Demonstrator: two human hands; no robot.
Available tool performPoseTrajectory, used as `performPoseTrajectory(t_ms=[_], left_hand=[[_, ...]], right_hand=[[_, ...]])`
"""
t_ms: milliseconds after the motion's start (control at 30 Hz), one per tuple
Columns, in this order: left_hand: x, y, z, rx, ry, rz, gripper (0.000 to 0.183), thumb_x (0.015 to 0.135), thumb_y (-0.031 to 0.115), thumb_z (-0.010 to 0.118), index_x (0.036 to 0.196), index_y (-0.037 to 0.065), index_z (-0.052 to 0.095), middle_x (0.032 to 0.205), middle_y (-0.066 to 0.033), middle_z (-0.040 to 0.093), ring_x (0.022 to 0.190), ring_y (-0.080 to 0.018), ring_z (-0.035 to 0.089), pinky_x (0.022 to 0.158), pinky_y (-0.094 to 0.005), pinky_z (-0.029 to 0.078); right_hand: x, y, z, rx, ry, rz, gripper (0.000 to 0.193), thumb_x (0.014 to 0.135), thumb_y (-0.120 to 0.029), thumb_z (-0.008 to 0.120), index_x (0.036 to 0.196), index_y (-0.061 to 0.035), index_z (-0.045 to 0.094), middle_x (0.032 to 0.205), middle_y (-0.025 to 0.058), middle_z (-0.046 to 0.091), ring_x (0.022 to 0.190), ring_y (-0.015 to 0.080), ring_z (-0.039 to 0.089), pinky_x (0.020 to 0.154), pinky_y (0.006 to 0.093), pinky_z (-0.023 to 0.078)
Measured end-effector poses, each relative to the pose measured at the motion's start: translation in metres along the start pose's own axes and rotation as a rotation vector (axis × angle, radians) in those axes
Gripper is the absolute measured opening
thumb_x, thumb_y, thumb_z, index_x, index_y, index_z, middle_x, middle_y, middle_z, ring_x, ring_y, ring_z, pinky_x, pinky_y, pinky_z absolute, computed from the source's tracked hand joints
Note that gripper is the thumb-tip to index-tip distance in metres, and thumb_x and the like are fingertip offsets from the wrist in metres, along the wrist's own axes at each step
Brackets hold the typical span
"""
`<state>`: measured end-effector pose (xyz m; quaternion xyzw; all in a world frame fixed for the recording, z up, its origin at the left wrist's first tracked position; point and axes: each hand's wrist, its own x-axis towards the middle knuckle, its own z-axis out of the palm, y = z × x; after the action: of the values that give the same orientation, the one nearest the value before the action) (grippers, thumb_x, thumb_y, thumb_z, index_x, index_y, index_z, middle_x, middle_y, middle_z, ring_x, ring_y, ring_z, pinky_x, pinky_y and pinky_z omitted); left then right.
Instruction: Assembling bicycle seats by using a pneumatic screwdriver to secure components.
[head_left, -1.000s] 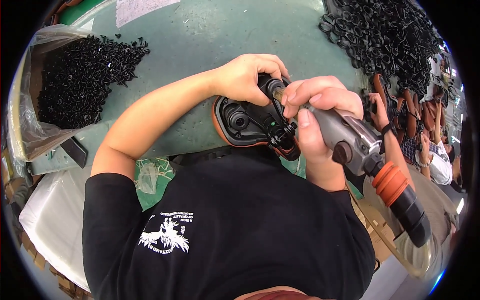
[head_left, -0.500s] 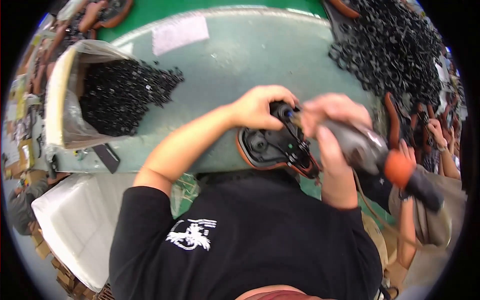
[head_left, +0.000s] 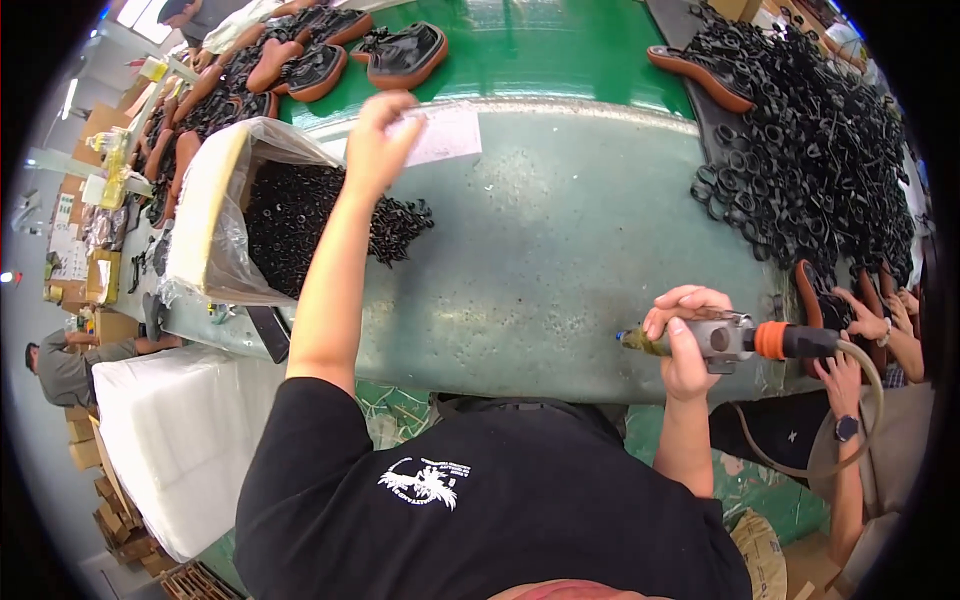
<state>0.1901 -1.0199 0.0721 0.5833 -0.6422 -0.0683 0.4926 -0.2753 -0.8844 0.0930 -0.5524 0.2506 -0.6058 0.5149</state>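
My left arm reaches far out over the table. My left hand (head_left: 383, 150) is empty and slightly blurred, fingers curled but apart, above a sheet of pale paper (head_left: 448, 135). Just beyond it, a brown bicycle saddle (head_left: 438, 55) lies upside down on the green surface, its black underside showing. At the right, my right hand (head_left: 690, 335) wraps round a grey power screwdriver (head_left: 725, 338) with an orange collar and a black end. The tool is level over the near right of the table, its tip pointing left and touching nothing.
An open box (head_left: 205, 215) lined with plastic spills small black parts (head_left: 295, 215) at left. More saddles (head_left: 315, 72) crowd the far left. Black rings and parts (head_left: 800, 150) heap up at far right. A hose (head_left: 875, 395) trails from the screwdriver near another person's hands (head_left: 845, 385).
The saddle is no longer under my hands; my left hand has let go and moved far forward and left. My right hand has drawn back with the screwdriver, now level.
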Motion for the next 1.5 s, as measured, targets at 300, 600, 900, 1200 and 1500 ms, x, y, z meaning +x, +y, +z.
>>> performPoseTrajectory(t_ms=[300, 600, 900, 1200, 1500], left_hand=[[-0.158, 0.041, -0.040, 0.573, -0.417, -0.204, 0.020, 0.084, 0.013, 0.081, 0.098, 0.004, 0.069, 0.101, -0.0131, 0.063, 0.101, -0.0360, 0.064, 0.087, -0.0446, 0.054], [-0.162, 0.045, -0.018, 0.458, -0.187, -0.003, 0.008, 0.089, 0.003, 0.073, 0.095, 0.004, 0.069, 0.107, -0.0109, 0.068, 0.101, -0.0313, 0.065, 0.088, -0.0420, 0.054], [-0.209, 0.159, 0.053, -1.471, -0.453, -0.894, 0.018, 0.105, 0.006, 0.066, 0.120, -0.001, 0.071, 0.106, -0.0116, 0.074, 0.089, -0.0198, 0.071, 0.081, -0.0343, 0.059], [-0.211, 0.187, 0.082, -1.674, -0.548, -0.739, 0.018, 0.097, -0.001, 0.073, 0.114, -0.006, 0.076, 0.115, -0.0187, 0.070, 0.087, -0.0274, 0.074, 0.079, -0.0378, 0.063], [-0.197, 0.207, 0.089, -1.657, -0.841, -1.004, 0.020, 0.100, 0.007, 0.073, 0.111, -0.009, 0.074, 0.093, -0.0151, 0.074, 0.076, -0.0221, 0.073, 0.068, -0.0344, 0.062]], right_hand=[[0.016, 0.044, 0.019, 0.008, -0.131, 0.116, 0.031, 0.093, 0.011, 0.058, 0.121, -0.0004, 0.051, 0.105, 0.0163, 0.064, 0.077, 0.0196, 0.066, 0.072, 0.0356, 0.057], [0.019, 0.067, 0.038, -0.183, -0.339, 0.053, 0.043, 0.086, 0.014, 0.070, 0.123, -0.0006, 0.052, 0.113, 0.0157, 0.064, 0.092, 0.0206, 0.071, 0.082, 0.0338, 0.060], [0.020, -0.028, 0.063, 0.416, -0.240, -0.126, 0.033, 0.097, -0.005, 0.066, 0.125, -0.0063, 0.047, 0.115, 0.0221, 0.058, 0.074, 0.0222, 0.064, 0.074, 0.0421, 0.055], [0.008, -0.047, 0.052, 0.333, -0.258, -0.226, 0.033, 0.097, -0.004, 0.062, 0.126, -0.0040, 0.047, 0.113, 0.0202, 0.058, 0.073, 0.0217, 0.065, 0.072, 0.0416, 0.056], [-0.019, -0.057, 0.029, 0.337, -0.166, -0.296, 0.036, 0.096, 0.003, 0.060, 0.127, -0.0051, 0.045, 0.115, 0.0222, 0.058, 0.073, 0.0227, 0.065, 0.073, 0.0444, 0.057]])
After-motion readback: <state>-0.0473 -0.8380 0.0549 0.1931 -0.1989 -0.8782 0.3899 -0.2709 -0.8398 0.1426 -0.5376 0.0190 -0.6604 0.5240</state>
